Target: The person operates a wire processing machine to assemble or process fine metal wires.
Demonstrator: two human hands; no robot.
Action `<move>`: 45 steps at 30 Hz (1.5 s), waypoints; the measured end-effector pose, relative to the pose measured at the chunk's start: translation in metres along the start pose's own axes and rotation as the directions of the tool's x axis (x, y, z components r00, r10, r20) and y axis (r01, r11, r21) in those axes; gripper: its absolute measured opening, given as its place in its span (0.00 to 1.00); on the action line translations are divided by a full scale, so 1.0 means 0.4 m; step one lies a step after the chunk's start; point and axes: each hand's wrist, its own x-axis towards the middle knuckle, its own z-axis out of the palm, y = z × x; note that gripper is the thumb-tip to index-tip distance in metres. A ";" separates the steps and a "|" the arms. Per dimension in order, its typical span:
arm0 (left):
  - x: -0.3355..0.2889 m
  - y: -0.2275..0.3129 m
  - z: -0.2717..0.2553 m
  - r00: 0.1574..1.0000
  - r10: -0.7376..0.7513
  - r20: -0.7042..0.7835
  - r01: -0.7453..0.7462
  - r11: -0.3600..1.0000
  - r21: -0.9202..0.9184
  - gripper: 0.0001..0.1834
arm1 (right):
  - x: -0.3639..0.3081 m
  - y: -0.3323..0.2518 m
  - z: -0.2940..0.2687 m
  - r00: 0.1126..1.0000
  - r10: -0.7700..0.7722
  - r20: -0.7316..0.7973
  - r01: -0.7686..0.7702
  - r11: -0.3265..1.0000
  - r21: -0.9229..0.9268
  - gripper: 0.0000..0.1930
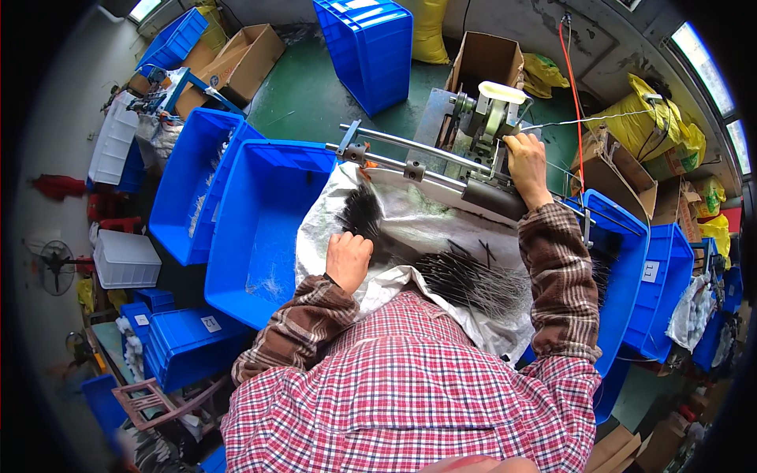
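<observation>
My left hand [349,262] is closed in a fist over the white sheet [318,229] on my lap. From its far side fans a bundle of thin black rods [360,210]. Many more thin dark rods [471,277] lie loose on the sheet between my arms. In front stands a small machine [495,118] with a pale wheel under a light-coloured cover. At its right side my right hand [527,167] has its fingers curled together against the machine; what they pinch is hidden. Two metal bars [418,157] run leftward from the machine.
Blue bins flank me, one on the left [264,213] and one on the right [623,260]. Another blue bin [369,55] stands ahead on the green floor. Beyond the machine are a cardboard box [482,59] and yellow sacks [646,118]. A red cord [574,102] hangs at the right.
</observation>
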 end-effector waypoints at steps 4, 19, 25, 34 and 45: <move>0.004 0.000 -0.028 1.000 -0.003 -0.019 0.003 1.000 -0.003 0.06 | -0.005 0.012 -0.007 1.000 -0.013 0.029 0.013 1.000 -0.013 0.09; 0.039 0.011 -0.377 0.990 -0.076 -0.117 0.044 0.966 -0.256 0.07 | -0.044 -0.103 -0.035 0.975 0.223 0.005 -0.217 0.954 -0.206 0.23; 0.062 0.034 -0.369 0.994 -0.031 -0.101 -0.006 0.936 -0.352 0.06 | -0.035 -0.114 -0.030 0.986 0.166 0.010 -0.164 0.979 -0.123 0.20; 0.131 0.054 -0.305 0.999 0.045 -0.010 -0.042 0.803 -0.595 0.05 | -0.067 0.072 -0.081 0.983 0.176 0.051 -0.176 0.984 -0.011 0.08; 0.236 0.201 -0.206 0.997 0.028 -0.074 -0.073 0.676 -0.733 0.06 | -0.106 -0.241 -0.364 0.905 -0.137 0.402 -0.208 0.681 0.702 0.13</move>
